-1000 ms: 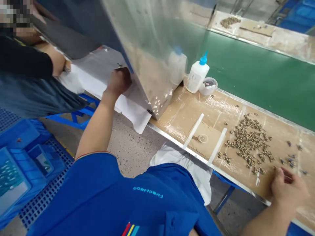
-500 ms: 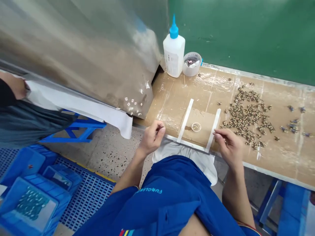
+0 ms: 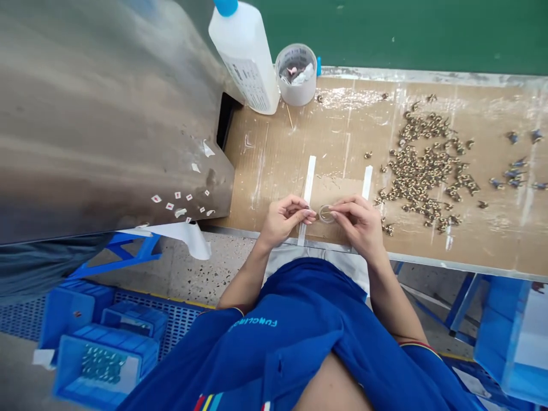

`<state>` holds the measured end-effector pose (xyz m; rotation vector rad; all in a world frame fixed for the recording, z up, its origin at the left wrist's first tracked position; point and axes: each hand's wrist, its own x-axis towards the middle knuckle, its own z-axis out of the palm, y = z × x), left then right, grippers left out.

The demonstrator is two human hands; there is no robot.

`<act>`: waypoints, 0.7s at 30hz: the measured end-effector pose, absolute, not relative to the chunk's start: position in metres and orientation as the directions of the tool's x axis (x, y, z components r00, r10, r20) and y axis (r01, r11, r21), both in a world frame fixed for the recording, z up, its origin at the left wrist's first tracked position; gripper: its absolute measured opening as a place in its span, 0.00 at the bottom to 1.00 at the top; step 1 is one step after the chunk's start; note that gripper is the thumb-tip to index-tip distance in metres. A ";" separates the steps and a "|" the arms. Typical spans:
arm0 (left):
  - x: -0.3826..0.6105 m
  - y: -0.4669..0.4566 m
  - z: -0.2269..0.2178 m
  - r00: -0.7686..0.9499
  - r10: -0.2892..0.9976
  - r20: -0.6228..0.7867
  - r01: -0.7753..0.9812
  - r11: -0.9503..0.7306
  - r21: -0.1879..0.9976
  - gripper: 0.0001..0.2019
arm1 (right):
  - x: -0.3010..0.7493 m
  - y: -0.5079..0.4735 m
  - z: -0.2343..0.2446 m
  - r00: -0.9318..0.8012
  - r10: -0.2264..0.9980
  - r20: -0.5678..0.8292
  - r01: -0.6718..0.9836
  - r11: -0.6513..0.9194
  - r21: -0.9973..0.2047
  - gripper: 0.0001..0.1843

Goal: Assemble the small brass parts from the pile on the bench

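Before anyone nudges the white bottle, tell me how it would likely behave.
The bottle looks taller than its base is wide, so it may tip if pushed high up. Its plastic-looking walls would probably flex slightly. How full it is, I can't tell.

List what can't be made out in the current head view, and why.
All in the head view:
- What, if anything, the left hand pinches: too small, masked by its fingers.
- What the right hand pinches: too thin to identify.
- Clear round piece: right edge behind the right fingers.
- Bottle: top cut off by the upper edge; label print too small to read.
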<state>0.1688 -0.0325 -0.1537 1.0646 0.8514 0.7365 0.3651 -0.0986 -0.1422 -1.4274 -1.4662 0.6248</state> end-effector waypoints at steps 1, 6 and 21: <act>0.168 -0.033 -0.154 0.496 0.838 -0.226 -0.101 0.315 0.944 0.24 | 0.366 -0.097 -0.141 0.111 0.949 0.296 0.474 0.211 -0.855 0.05; 0.165 -0.035 -0.156 0.517 0.839 -0.169 -0.109 0.260 0.959 0.21 | 0.366 -0.090 -0.135 -0.002 0.931 0.364 0.622 0.286 -0.729 0.08; 0.159 -0.038 -0.154 0.601 0.799 -0.020 0.058 -0.018 0.998 0.05 | 0.372 -0.095 -0.129 0.186 0.957 0.223 0.495 0.105 -0.862 0.10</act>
